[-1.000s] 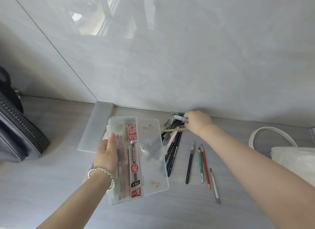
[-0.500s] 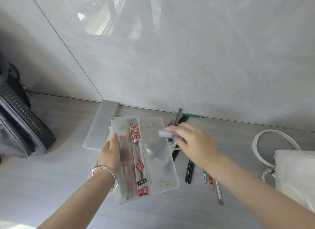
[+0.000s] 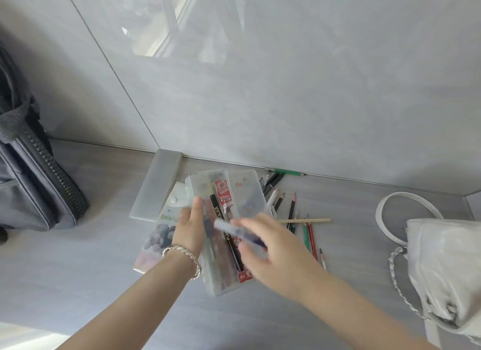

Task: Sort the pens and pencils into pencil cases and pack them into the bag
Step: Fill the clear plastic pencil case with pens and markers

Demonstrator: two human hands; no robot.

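Observation:
My left hand grips the left side of an open clear plastic pencil case, held above the grey tabletop with several pens and a red-labelled packet inside. My right hand, blurred by motion, holds a pale blue pen over the case. Loose pencils and dark pens lie on the table right of the case. A green pencil lies against the wall. A dark grey zipped bag stands at the far left.
A frosted closed pencil case lies behind my left hand, and a printed pouch lies under the held case. A white handbag with a chain sits at the right. A grey wall rises just behind the table.
My right hand took a pen from the pile by the wall and carried it left and toward me, over the open case. The left hand kept holding the case.

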